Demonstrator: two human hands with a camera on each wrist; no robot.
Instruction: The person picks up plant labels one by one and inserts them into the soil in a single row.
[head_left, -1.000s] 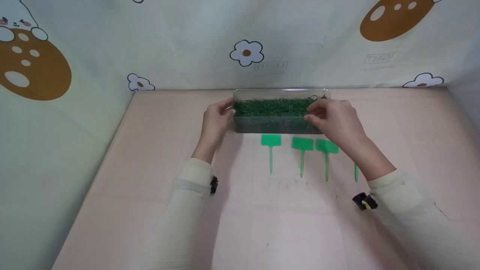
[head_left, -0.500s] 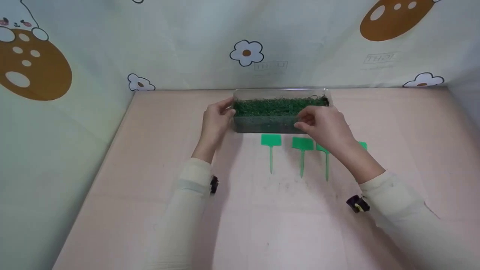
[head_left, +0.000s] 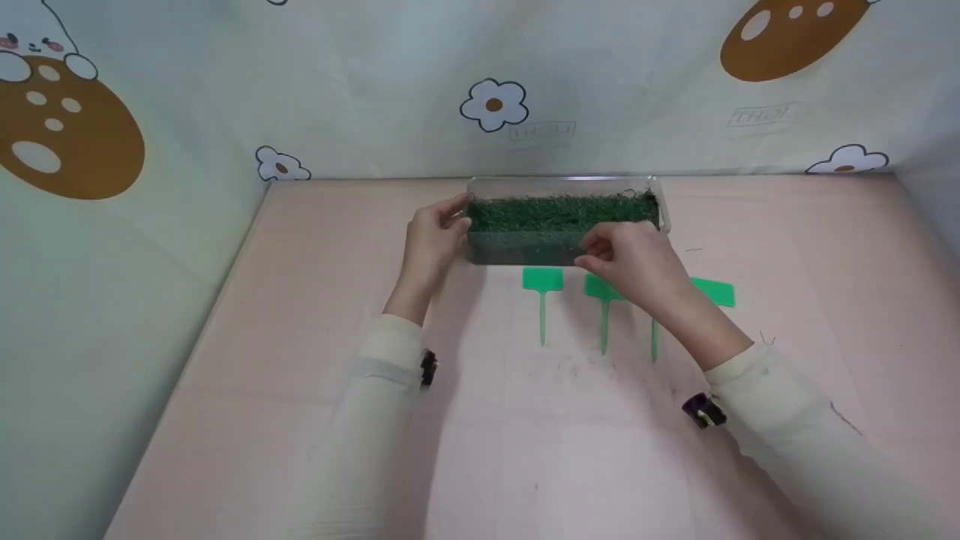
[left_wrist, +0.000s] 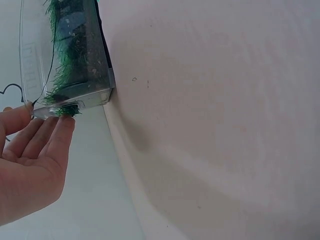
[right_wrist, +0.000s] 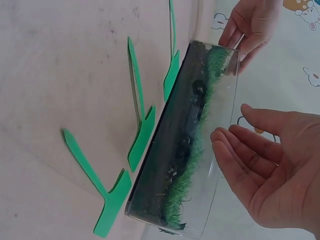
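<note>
A clear plastic box (head_left: 544, 251) with a strip of artificial grass (head_left: 555, 212) inside stands at the back of the table. My left hand (head_left: 435, 232) grips its left end; in the left wrist view, the thumb and fingertips (left_wrist: 64, 122) are at the end wall. My right hand (head_left: 637, 259) is in front of the box's right half. Its fingers (right_wrist: 250, 145) are loosely bent with nothing between them in the right wrist view, near the box's upper edge. Several green T-shaped plant labels (head_left: 542, 280) lie before the box, some partly hidden by the right hand and forearm.
The pink tabletop (head_left: 510, 435) extends toward me, with small dark specks (head_left: 574, 371) near the label stems. A patterned cloth wall (head_left: 375, 90) rises right behind the box, and another stands at the left.
My right hand has moved left and toward me from the box's right end. It uncovers the rightmost label's head and covers the third one's. The left hand and box stay put.
</note>
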